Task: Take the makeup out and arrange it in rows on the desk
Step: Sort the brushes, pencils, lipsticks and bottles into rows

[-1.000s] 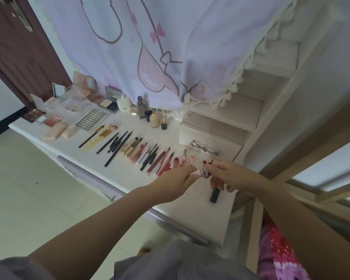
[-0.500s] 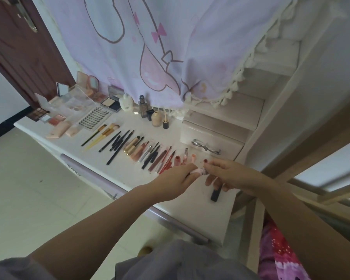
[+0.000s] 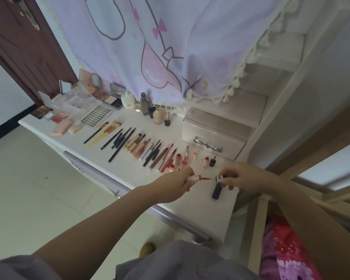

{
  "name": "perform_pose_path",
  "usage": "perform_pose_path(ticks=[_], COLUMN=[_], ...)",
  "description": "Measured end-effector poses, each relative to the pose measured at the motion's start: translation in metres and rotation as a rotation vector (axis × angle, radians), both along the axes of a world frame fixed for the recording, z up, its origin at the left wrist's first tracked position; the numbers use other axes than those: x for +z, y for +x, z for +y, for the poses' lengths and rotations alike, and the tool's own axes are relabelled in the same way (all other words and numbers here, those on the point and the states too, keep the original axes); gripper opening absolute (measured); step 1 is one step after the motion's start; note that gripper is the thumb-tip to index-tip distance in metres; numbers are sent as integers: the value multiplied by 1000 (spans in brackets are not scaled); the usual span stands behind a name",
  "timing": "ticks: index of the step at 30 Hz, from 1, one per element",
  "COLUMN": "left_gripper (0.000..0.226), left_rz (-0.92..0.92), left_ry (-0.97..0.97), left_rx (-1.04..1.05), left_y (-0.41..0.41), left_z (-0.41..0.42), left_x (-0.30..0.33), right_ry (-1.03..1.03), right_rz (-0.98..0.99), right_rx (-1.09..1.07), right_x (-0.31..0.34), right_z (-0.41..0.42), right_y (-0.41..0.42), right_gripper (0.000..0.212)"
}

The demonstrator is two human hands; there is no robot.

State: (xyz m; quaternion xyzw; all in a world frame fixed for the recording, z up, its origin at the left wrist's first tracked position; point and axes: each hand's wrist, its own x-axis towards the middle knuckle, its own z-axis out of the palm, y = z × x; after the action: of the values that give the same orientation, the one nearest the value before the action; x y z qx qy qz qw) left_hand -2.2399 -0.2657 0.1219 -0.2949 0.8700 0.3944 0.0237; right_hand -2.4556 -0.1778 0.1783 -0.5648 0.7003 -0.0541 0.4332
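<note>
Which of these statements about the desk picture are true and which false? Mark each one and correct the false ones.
1. Both hands hold parts of one lip gloss. True: the left hand grips the tube, the right hand the cap with wand.
2. The tube is closed. False: the wand is pulled out.
3. Brushes lie in a row on the desk. True.
4. The small drawer stands open. False: it is shut.
5. A dark tube lies below the right hand. True.
</note>
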Motion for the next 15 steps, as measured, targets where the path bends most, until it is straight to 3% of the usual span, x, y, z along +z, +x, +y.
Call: perform_pose_path(ticks=[4, 7, 9, 15], left_gripper=[24, 31, 31, 22], left_rz=[18, 91, 95, 151], left_ry=[100, 26, -41, 102], left_rx=[108, 227, 332, 642], left_y=[0, -11, -24, -63], left_z=[0, 6, 11, 22], left_x=[-16, -29, -36, -61], right_ry=[33, -25, -146, -321], right_rz=[-121, -256, -200, 1], right_rx=[-216, -414, -493, -606], right_x=[-23, -49, -68, -116], right_z=[10, 13, 13, -2], right_y=[-9, -7, -4, 7], right_gripper=[9, 11, 11, 15])
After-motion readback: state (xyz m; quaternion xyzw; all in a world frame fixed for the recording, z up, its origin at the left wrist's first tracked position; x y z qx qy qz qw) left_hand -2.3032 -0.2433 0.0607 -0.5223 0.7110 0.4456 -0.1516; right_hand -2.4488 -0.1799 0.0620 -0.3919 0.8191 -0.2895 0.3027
